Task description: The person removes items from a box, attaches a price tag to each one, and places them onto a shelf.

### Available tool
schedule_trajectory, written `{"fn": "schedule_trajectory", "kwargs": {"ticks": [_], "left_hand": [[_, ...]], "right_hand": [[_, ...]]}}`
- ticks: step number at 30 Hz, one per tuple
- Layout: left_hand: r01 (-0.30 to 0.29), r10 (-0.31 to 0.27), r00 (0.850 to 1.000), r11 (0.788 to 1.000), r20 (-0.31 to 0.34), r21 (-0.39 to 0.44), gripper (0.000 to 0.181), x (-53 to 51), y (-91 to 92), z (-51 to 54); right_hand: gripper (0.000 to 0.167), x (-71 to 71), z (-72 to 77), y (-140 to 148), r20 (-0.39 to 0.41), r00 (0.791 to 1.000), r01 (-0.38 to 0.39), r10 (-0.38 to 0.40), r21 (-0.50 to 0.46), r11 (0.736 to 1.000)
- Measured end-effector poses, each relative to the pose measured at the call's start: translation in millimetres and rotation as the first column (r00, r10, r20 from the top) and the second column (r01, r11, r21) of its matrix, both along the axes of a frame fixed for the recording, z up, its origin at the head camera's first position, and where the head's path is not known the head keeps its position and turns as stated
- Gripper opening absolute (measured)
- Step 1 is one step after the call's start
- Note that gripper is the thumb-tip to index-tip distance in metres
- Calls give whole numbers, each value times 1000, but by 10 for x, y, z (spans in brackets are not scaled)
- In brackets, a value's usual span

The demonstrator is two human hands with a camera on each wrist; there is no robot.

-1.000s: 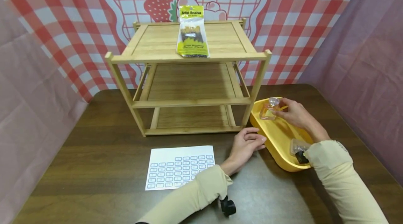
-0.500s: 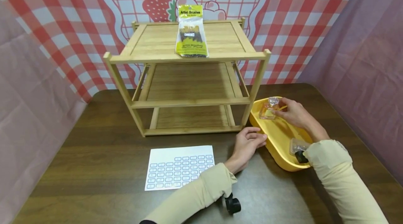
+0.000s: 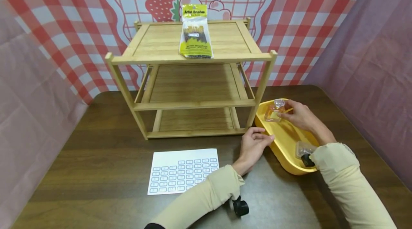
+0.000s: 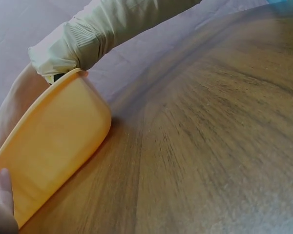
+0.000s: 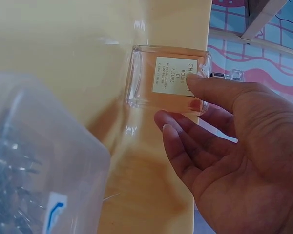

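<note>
My right hand (image 3: pixel 300 115) is over the far end of the yellow tray (image 3: pixel 283 154). It pinches a square glass perfume bottle (image 3: pixel 272 113) with amber liquid and a clear cap. In the right wrist view, the thumb lies on the bottle's pale label (image 5: pixel 172 77), with fingers behind the glass. My left hand (image 3: pixel 252 146) is beside the tray's near long side, fingers loosely bent and holding nothing. Its fingertips (image 4: pixel 5 187) appear against the tray's outer wall in the left wrist view. A clear plastic box (image 5: pixel 44 161) of small metallic pieces lies in the tray.
A three-tier wooden shelf (image 3: pixel 193 106) stands behind, its right front leg close to the tray. A packet of artist brushes (image 3: pixel 195 37) leans on its top tier. A white label sheet (image 3: pixel 183 171) lies on the dark wooden table (image 3: pixel 90 164), left of my left forearm.
My left hand has shifted slightly right and away from me, closer against the tray's side. The right hand and the perfume bottle have stayed nearly in place.
</note>
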State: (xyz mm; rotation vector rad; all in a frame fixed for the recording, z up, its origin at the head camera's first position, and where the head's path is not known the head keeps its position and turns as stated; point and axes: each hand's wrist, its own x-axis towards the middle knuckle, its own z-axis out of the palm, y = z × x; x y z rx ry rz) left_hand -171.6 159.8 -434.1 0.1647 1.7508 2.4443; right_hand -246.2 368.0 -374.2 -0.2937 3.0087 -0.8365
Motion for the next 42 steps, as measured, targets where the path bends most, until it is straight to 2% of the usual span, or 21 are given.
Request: {"fn": "schedule_trajectory", "kwargs": {"ticks": [8, 22, 27, 35, 42], "left_hand": [[-33, 33, 999, 997, -4, -63, 29, 0, 9, 13], [-34, 30, 998, 997, -59, -69, 31, -12, 9, -17], [-40, 36, 998, 997, -55, -72, 31, -10, 10, -11], [-58, 50, 997, 989, -58, -135, 30, -2, 13, 21], [-66, 59, 997, 988, -55, -139, 29, 5, 18, 25]], "right_hand": [[36, -7, -17, -3, -1, 1000, -12, 12, -6, 1000], [34, -12, -16, -6, -17, 1000, -19, 19, 6, 1000], [33, -4, -18, -10, -27, 999, -27, 28, 11, 1000], [32, 6, -16, -4, -61, 997, -43, 45, 22, 999], [30, 19, -18, 3, -66, 997, -49, 50, 20, 999]]}}
